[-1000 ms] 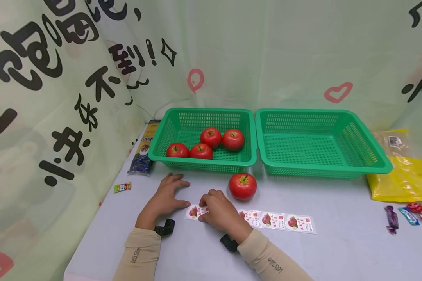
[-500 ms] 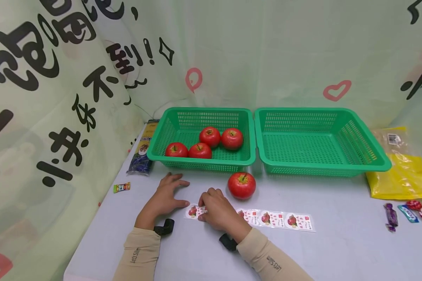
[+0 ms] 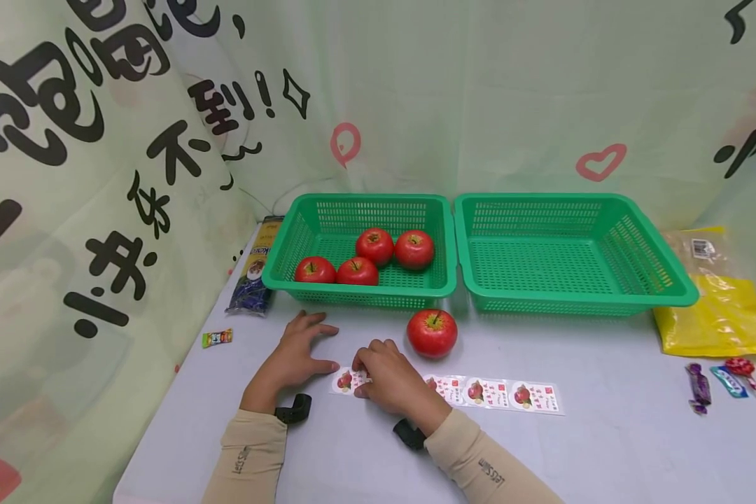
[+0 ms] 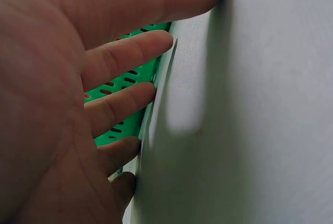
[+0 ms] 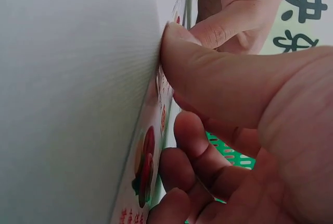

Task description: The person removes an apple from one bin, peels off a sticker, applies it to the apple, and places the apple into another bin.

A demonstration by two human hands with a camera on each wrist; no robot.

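Note:
A strip of white stickers (image 3: 489, 394) printed with red apples lies flat on the table in the head view. My right hand (image 3: 393, 378) is over its left part and hides some of the stickers. In the right wrist view the right thumb (image 5: 192, 67) and forefinger pinch at the strip, and the other fingers are curled. My left hand (image 3: 295, 357) rests at the strip's left end with fingers spread; its thumb tip is at the strip's edge. Just beyond the right hand stands a red apple (image 3: 432, 333).
A green basket (image 3: 359, 297) with several red apples stands behind the hands. Beside it is a second green basket (image 3: 573, 305). A yellow bag (image 3: 712, 318), a purple candy (image 3: 698, 387) and a lollipop (image 3: 740, 366) lie right. Left are a dark packet (image 3: 252, 283) and a small candy (image 3: 217, 338).
The head view has shifted very slightly. Both hands keep nearly the same place at the strip, and the apples and baskets stay put.

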